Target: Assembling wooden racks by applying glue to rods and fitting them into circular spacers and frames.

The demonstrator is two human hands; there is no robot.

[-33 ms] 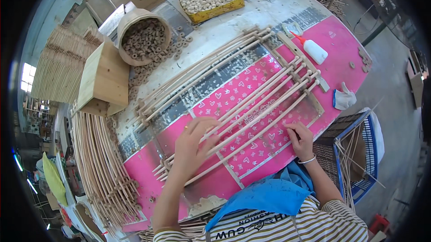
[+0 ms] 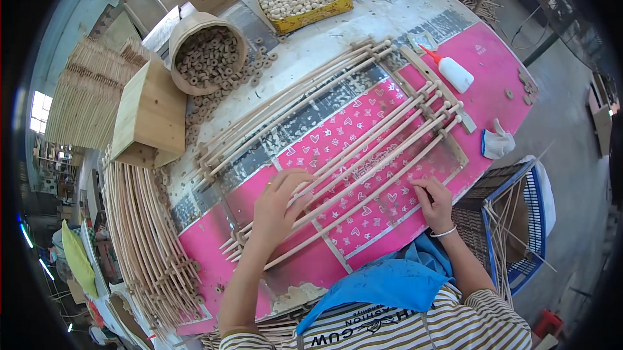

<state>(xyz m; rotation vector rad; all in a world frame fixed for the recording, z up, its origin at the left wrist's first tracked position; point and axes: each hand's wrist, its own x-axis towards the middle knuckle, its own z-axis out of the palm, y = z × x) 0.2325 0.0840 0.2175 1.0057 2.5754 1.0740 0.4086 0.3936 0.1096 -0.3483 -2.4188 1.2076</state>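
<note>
My left hand (image 2: 279,207) is bent over the near group of thin wooden rods (image 2: 363,162), its fingers and thumb closed around rods toward their left ends. These rods lie slantwise across a pink printed sheet (image 2: 383,217), with round knobs at their right ends and small drilled pieces joining them. To the right of the nearest rod, my right hand (image 2: 436,202) hovers above the sheet with fingers curled and thumb and forefinger pinched; whatever lies in the pinch is too small to make out. Farther back, another group of rods (image 2: 292,103) runs parallel.
A white glue bottle (image 2: 455,75) with a red tip lies beyond the rod ends, near a white glove (image 2: 498,141). A tub of wooden rings (image 2: 239,38), a yellow tray of round beads (image 2: 311,20) and a wooden box (image 2: 150,113) stand behind. A blue basket (image 2: 538,220) is at right.
My left hand has shifted very slightly, its thumb and fingers lying a little closer on the rods. My right hand and the rods look almost the same.
</note>
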